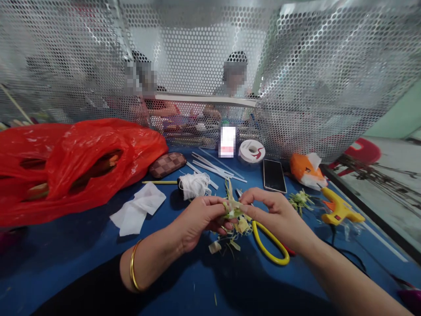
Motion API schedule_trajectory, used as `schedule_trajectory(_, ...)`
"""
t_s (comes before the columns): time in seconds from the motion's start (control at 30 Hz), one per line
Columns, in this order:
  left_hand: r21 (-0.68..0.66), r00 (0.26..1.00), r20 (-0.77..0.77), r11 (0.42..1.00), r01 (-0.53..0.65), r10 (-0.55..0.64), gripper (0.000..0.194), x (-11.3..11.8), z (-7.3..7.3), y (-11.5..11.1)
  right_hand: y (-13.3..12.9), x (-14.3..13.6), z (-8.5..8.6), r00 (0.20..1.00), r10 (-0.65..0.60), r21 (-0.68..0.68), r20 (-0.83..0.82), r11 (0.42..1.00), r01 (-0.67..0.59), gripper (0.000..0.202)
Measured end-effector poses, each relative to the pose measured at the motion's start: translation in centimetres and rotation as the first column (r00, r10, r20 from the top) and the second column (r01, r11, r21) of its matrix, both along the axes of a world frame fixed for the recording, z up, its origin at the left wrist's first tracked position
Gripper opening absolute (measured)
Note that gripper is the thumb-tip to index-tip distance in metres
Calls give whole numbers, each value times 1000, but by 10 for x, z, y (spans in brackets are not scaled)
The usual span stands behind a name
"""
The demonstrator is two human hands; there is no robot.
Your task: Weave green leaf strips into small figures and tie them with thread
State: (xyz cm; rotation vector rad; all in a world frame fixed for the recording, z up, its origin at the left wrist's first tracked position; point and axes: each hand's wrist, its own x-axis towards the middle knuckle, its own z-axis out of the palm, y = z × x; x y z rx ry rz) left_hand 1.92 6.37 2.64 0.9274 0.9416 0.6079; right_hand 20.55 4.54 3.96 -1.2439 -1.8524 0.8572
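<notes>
Between my two hands is a small pale green piece with leaf-like strips [232,207]; its exact kind I cannot make out. My left hand [205,217], a gold bangle on its wrist, pinches it from the left. From the right, the thumb and forefinger of my right hand [271,215] close on its upper side. Below them lie pale yellow-green scraps [233,241] on the blue table [184,285]. Scissors with yellow handles [271,245] rest partly under my right hand. A ball of white string [194,185] sits just beyond my left hand.
On the left spreads a red plastic bag [82,162], with a checkered case [168,165] and white tissue [138,208] nearby. Behind are white strips [213,166], a ribbon spool [251,151] and a phone [274,175]. A yellow glue gun [340,208] lies right. People sit behind the perforated screen [197,52].
</notes>
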Motion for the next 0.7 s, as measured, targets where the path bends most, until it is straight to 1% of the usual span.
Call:
schedule_trajectory(0.07,2,1000,6,1000,3,-3,15,0,-1,0,0,2,1,1000,18,-14,11,1000,-18,14)
schedule_trajectory(0.27,-25,999,-1,999,-38,38,19,1,-1,-1,0,4,1,999,38,-69,35,997,-35,13)
schedule_trajectory(0.4,-22,1000,-1,1000,-15,15,15,2,1,-2,2,6,0,994,107,-117,8,988,-105,13)
schedule_trajectory(0.5,-31,1000,-6,999,-10,9,17,3,3,-2,4,7,0,989,146,-145,-9,979,-145,13)
schedule_trajectory(0.63,-30,1000,-29,999,-14,13,19,3,3,-3,4,5,-1,991,128,-126,33,984,-123,13)
schedule_trajectory(0.7,-18,999,-36,1000,3,-4,19,2,2,-3,3,3,0,991,121,-118,60,987,-114,13)
